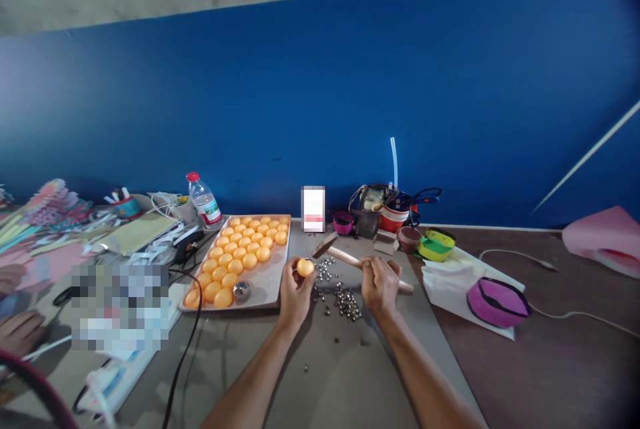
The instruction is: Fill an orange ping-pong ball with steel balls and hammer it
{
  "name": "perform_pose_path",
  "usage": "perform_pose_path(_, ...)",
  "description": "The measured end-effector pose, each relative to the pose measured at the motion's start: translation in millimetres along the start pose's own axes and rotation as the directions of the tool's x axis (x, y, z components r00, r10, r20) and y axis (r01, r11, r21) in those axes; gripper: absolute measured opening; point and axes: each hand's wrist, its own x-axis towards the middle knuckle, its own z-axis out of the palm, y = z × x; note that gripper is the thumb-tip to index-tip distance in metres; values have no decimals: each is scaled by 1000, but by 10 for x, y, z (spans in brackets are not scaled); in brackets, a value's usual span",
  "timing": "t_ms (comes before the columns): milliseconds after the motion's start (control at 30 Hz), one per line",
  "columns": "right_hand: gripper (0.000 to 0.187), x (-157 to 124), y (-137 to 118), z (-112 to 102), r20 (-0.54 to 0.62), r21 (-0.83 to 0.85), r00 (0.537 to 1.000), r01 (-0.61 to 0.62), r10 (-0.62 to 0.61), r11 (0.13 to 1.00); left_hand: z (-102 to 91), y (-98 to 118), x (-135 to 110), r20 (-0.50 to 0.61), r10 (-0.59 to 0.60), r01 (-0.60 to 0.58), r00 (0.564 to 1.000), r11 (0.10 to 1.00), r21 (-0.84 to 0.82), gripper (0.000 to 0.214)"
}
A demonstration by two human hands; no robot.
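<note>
My left hand point(294, 292) pinches an orange ball point(305, 267) just above the grey table. My right hand point(380, 284) is wrapped round the wooden handle of a small hammer point(340, 252), whose head points left toward the ball. Between and below the two hands lies a scatter of small metal balls point(341, 296). Left of my left hand stands a tray point(273, 282) filled with several rows of orange balls point(243, 252) and one shiny metal ball point(241, 291).
A water bottle point(204, 200), cables and a power strip lie at the left. Cups and pots point(380, 212) stand by the blue wall. A purple pouch point(497, 302) on white paper lies right. Another person's hand point(20, 330) shows at far left.
</note>
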Motion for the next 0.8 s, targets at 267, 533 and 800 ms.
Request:
perform_pose_path(267, 25, 8, -3, 7, 39, -62, 999, 30, -27, 998, -25, -73, 25, 11, -7, 6, 1000, 999, 45, 39)
perform_pose_path(533, 25, 22, -40, -9, 62, -81, 998, 34, -29, 996, -4, -47, 9, 1, -4, 4, 1000, 1000, 25, 39)
perform_pose_path(800, 23, 3, -21, 26, 50, -72, 999, 23, -19, 997, -13, -17, 42, 10, -78, 78, 997, 985, -155, 45)
